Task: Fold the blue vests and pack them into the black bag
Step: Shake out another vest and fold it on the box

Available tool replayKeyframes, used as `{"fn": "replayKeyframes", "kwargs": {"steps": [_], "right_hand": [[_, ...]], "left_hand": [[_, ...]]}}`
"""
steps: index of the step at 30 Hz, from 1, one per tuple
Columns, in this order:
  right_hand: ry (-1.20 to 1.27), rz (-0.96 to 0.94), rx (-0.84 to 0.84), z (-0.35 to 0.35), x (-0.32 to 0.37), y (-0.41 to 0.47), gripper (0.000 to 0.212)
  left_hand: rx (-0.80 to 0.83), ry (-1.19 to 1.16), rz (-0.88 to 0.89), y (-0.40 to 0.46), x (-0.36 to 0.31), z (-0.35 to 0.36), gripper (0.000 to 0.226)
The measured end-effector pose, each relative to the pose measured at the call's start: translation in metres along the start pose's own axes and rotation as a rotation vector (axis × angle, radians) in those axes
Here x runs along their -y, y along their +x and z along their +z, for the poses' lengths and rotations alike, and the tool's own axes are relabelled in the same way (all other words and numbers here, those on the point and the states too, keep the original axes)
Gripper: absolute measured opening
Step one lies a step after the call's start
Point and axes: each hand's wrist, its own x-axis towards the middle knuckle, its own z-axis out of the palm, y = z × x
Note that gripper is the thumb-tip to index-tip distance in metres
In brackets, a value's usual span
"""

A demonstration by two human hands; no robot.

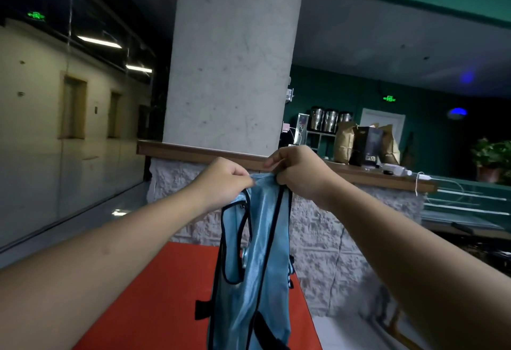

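A light blue vest (265,252) with black trim hangs straight down in front of me, held up by its top edge. My left hand (221,182) pinches the top of the vest on the left. My right hand (297,168) pinches the same top edge on the right, close beside the left hand. The vest's lower part runs out of the bottom of the head view over a red surface (154,302). No black bag shows in this view.
A large grey concrete pillar (235,53) stands ahead on a rough white stone base with a wooden ledge (193,151). To the right, brown paper bags (344,142), metal canisters and cables sit on a counter. A glass wall lines the left side.
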Motion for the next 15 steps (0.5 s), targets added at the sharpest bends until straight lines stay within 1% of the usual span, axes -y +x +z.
{"fn": "replayKeyframes", "kwargs": {"steps": [3,5,6,7,8,10,13,15], "right_hand": [[0.130,0.055,-0.052,-0.002,-0.004,-0.002,0.020],[0.253,0.082,-0.044,-0.002,-0.005,-0.006,0.006],[0.311,0.090,-0.023,-0.001,-0.006,-0.007,0.008],[0.345,0.095,0.004,-0.001,-0.007,-0.009,0.014],[0.352,0.096,0.035,-0.001,-0.008,-0.011,0.019],[0.314,0.071,0.082,-0.002,-0.009,-0.013,0.022],[0.291,0.051,0.058,-0.006,-0.008,-0.015,0.025],[0.311,0.058,0.044,-0.010,-0.007,-0.016,0.027]], "left_hand": [[-0.012,0.024,0.014,0.003,-0.003,-0.003,0.040],[-0.027,0.047,0.027,0.004,-0.006,-0.005,0.041],[-0.031,0.061,0.044,0.004,-0.007,-0.006,0.040],[-0.033,0.080,0.062,0.005,-0.009,-0.006,0.040],[-0.036,0.094,0.077,0.005,-0.010,-0.007,0.040],[-0.046,0.082,0.082,0.005,-0.013,-0.009,0.041],[0.016,0.066,0.061,0.004,-0.012,-0.018,0.041],[0.088,0.106,0.053,0.002,-0.015,-0.026,0.026]]}}
